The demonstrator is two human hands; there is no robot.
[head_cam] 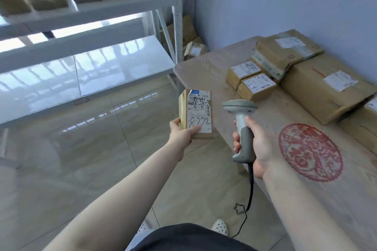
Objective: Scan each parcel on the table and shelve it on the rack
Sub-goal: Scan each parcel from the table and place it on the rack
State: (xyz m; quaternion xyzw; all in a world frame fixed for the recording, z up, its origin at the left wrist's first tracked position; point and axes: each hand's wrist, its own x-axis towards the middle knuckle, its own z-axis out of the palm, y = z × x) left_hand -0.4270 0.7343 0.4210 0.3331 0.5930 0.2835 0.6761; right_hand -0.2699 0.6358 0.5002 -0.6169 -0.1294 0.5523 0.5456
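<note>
The small parcel (196,115) in the left hand (182,133) carries a white label (199,113) printed "M1 A40A" along its top, with a partly legible code before it that looks like "301E", a barcode beneath, two large handwritten Chinese characters that look like "永安", and "872" handwritten in black marker near its lower end. The table (318,199) bears a round red seal-like mark (310,152) whose characters cannot be made out. The labels on the other parcels (293,75) on the table are too blurred to read.
</note>
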